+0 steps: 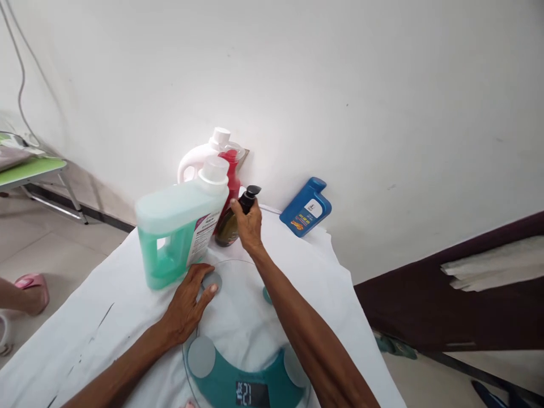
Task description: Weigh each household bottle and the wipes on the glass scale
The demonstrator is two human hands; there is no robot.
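My right hand (250, 225) is closed around the upper part of a dark pump bottle (228, 231) with a black pump head, standing behind the scale. My left hand (187, 306) rests at the left edge of a round glass bathroom scale (232, 375), thumb and fingers apart near one of its grey pads. The scale has a teal band and a lit digital display (252, 394). Left of the pump bottle stands a large jug of green liquid (164, 249) with a white cap. Behind it are a red bottle (233, 170) and a pale pink jug (199, 153), both partly hidden.
A blue bottle (304, 209) leans against the white wall at the back of the white-clothed table (123, 323). At left are a green-topped folding table (34, 170) and another person's foot in a pink slipper (38, 286). Dark wooden furniture (425, 306) stands at right.
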